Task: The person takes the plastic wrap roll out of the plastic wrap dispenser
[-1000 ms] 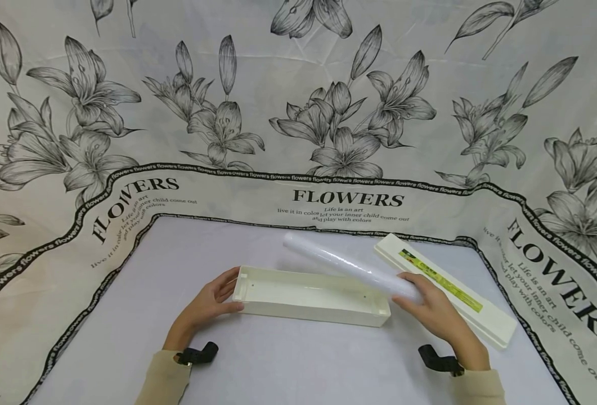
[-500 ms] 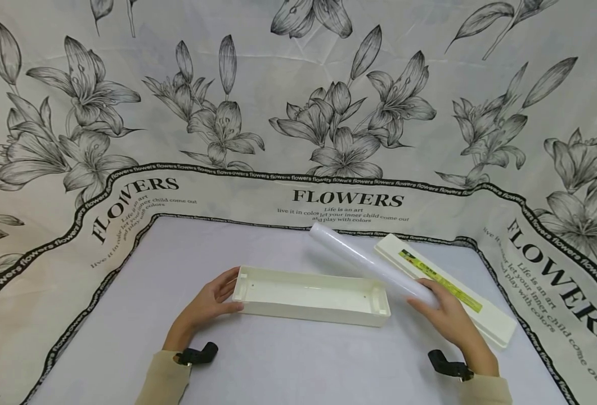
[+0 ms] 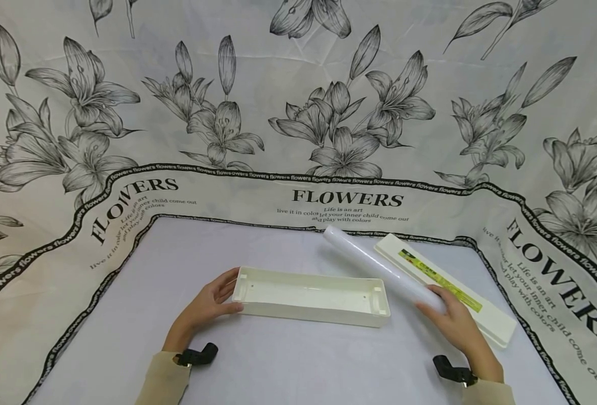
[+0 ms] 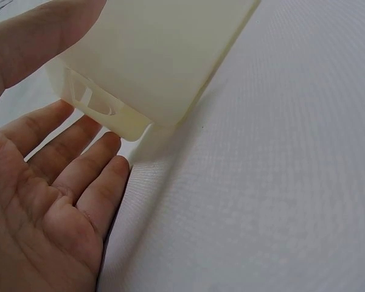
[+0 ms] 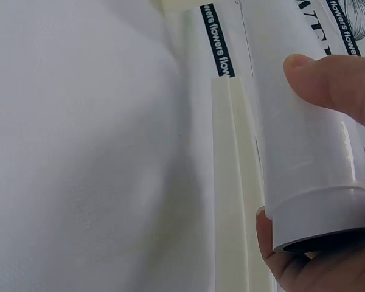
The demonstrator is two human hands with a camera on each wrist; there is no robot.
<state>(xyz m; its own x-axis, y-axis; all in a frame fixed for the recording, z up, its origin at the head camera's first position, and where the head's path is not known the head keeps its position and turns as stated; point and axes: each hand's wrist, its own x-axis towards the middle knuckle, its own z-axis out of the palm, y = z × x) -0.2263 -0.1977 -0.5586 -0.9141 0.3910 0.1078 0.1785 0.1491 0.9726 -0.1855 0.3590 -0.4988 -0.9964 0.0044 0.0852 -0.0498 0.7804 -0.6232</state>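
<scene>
A long cream plastic box stands with its open side up at the middle of the table. My left hand holds its left end, the thumb on the long front wall and the fingertips against the end wall. To the right, my right hand grips the near end of a roll of clear plastic film, slanting away to the back left. In the right wrist view, the roll shows its hollow core end, with the thumb over the film and fingers curled beneath.
Right of the roll lies a long cream lid with a yellow-green label, set diagonally on the white table. A flower-printed cloth hangs around the back and sides.
My right hand has moved the film roll to the right, off the box's right end and alongside the lid. The left hand and the box stay in place.
</scene>
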